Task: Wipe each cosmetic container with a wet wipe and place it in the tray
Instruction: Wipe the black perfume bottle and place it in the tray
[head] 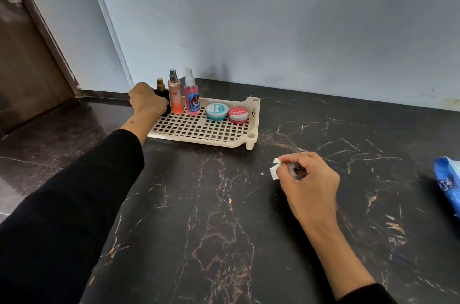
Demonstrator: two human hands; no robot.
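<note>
A cream plastic tray w/ a square-grid perforated floor (199,129) sat on the black marble-look countertop w/ gold and white veins (224,204), near the pale blue wall (273,17). Five containers stood in a row along the tray's far edge. From left: a small dark perfume bottle w/ a gold spray top (161,89), a tall peach-to-orange gradient mist bottle w/ a silver-black sprayer (175,97), a pink clear spray bottle w/ a white nozzle and blue label (191,94), a round teal jar w/ a white-and-teal lid (217,111), and a round red Vaseline tin (238,115). All five upright; the jar and tin just beside each other, the three bottles close together.

The left hand (146,101), on a black-sleeved arm, was closed around the dark perfume bottle's body at the tray's far-left corner, covering most of it; only the gold top and a bit of dark glass showed.

The right hand (308,179) hovered over the counter, well apart from the tray, fingers curled in and pinching a crumpled white wet wipe (275,169), bits of which stuck out to the left of the fingers.

At the right edge lay a blue plastic wipes pack (448,179), partly cut off by the frame.
</note>
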